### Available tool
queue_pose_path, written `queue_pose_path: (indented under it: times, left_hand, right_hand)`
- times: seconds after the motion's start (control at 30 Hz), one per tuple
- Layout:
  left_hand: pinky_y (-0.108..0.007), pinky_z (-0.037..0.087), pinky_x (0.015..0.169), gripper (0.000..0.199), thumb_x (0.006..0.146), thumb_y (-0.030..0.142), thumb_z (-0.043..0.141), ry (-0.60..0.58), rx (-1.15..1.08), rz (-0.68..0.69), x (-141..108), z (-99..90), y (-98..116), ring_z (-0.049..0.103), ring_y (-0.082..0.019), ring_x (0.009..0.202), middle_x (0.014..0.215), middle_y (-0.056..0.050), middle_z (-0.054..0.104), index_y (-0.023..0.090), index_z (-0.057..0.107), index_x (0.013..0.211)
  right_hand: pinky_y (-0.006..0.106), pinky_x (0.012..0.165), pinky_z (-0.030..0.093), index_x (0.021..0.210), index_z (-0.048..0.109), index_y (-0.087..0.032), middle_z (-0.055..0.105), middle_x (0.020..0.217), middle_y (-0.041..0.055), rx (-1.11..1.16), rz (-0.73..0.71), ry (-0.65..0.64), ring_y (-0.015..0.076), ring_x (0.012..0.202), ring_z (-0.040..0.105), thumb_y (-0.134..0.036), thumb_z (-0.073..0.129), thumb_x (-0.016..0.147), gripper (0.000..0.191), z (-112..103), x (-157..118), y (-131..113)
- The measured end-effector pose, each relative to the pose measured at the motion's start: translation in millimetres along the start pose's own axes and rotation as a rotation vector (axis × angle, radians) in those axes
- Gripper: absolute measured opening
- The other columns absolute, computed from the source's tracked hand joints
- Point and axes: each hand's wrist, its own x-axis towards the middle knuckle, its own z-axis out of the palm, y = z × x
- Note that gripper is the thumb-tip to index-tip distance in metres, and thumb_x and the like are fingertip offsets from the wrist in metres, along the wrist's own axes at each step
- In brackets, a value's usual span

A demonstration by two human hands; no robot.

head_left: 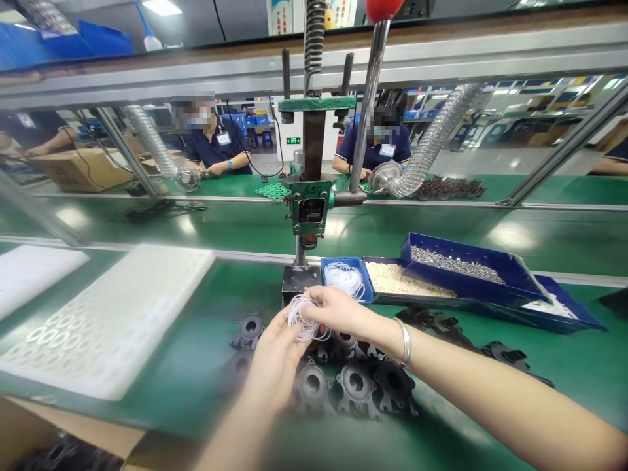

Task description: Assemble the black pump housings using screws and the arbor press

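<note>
A bunch of thin white rings (305, 318) is held between my two hands, in front of the press's black block. My left hand (277, 350) cups the bunch from the left with its fingers closed on it. From the right, my right hand (333, 307) pinches the same bunch; a silver bangle circles that wrist. Just behind, a small blue bin (367, 288) holds more white rings (345, 280). Below and around my hands lie several black round housings (356, 381) on the green bench, partly hidden by my hands and forearms.
A green hand press (310, 209) with a red-knobbed lever stands ahead. At right are blue bins with cream pieces (402, 280) and metal pins (456, 263). A white board (122, 307) with flat white rings (49, 336) lies left. Co-workers (216, 140) sit across the bench.
</note>
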Motion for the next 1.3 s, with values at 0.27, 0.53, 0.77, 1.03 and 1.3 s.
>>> queue_pose_path:
  times: [0.27, 0.53, 0.77, 1.03, 1.3]
  left_hand:
    - [-0.032, 0.052, 0.101, 0.041, 0.085, 0.019, 0.07, 0.029, 0.036, 0.076, 8.3, -13.6, 0.1, 0.061, -0.021, 0.119, 0.128, -0.009, 0.065, 0.018, 0.06, 0.125]
    - [-0.035, 0.054, 0.096, 0.035, 0.091, 0.025, 0.062, 0.049, 0.047, 0.051, 7.6, -6.9, 3.3, 0.064, -0.024, 0.115, 0.127, -0.013, 0.066, 0.015, 0.058, 0.125]
    - [-0.031, 0.052, 0.095, 0.049, 0.08, 0.027, 0.077, 0.04, 0.206, 0.061, 10.9, -8.0, -2.3, 0.062, -0.023, 0.116, 0.131, -0.01, 0.063, 0.02, 0.057, 0.124]
    - [-0.035, 0.057, 0.086, 0.044, 0.076, 0.03, 0.077, 0.097, 0.209, 0.117, 15.7, -13.9, -1.6, 0.066, -0.023, 0.103, 0.115, -0.012, 0.068, 0.016, 0.062, 0.115]
    - [-0.029, 0.054, 0.084, 0.052, 0.075, 0.027, 0.076, 0.162, 0.382, 0.261, 15.6, -28.0, 6.5, 0.067, -0.02, 0.098, 0.111, -0.01, 0.07, 0.017, 0.059, 0.122]
  right_hand:
    - [0.023, 0.057, 0.047, 0.104, 0.07, -0.014, 0.069, 0.091, 0.0052, -0.051, -0.143, -0.129, 0.0138, 0.063, 0.059, -0.02, 0.057, 0.085, 0.024, -4.0, 3.8, -15.4]
    - [0.029, 0.074, 0.054, 0.116, 0.064, -0.012, 0.069, 0.106, 0.0092, -0.007, -0.133, -0.005, 0.0203, 0.088, 0.067, -0.015, 0.063, 0.082, 0.034, -5.2, 0.4, -0.3]
    - [0.032, 0.079, 0.053, 0.112, 0.067, -0.012, 0.07, 0.106, 0.0089, 0.012, -0.168, -0.009, 0.0218, 0.091, 0.066, -0.02, 0.058, 0.088, 0.027, -10.4, -5.2, -2.1]
    - [0.03, 0.074, 0.051, 0.099, 0.069, -0.014, 0.066, 0.097, 0.0083, 0.053, -0.217, 0.059, 0.0187, 0.083, 0.061, -0.037, 0.056, 0.092, 0.027, -6.0, -1.9, 6.9]
    - [0.027, 0.064, 0.046, 0.083, 0.065, -0.014, 0.062, 0.075, 0.0028, 0.256, -0.171, -0.055, 0.0148, 0.067, 0.057, -0.044, 0.072, 0.079, 0.031, 2.5, 6.5, 1.0]
